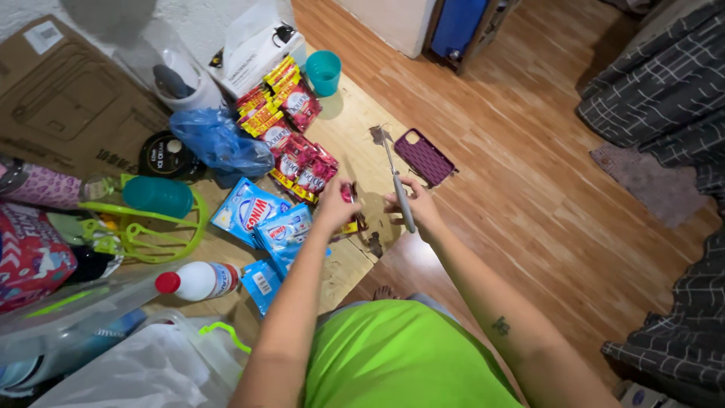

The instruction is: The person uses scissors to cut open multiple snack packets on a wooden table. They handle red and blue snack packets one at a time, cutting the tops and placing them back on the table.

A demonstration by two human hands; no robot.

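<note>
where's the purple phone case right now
In the head view, the purple phone case lies on the wooden floor right of centre, just beyond the right hand and beside the tip of its grey-handled tool.

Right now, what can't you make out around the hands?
Head view only:
- What the left hand pinches: a bit of pink shows, the fingers hide the rest.
- The tool in the right hand: its handle end is hidden in the grip, the tip is too blurred to identify.
- The phone case: only its back shows.

Bright green shirt, bare forearms — a small dark tattoo on the right forearm.
</note>
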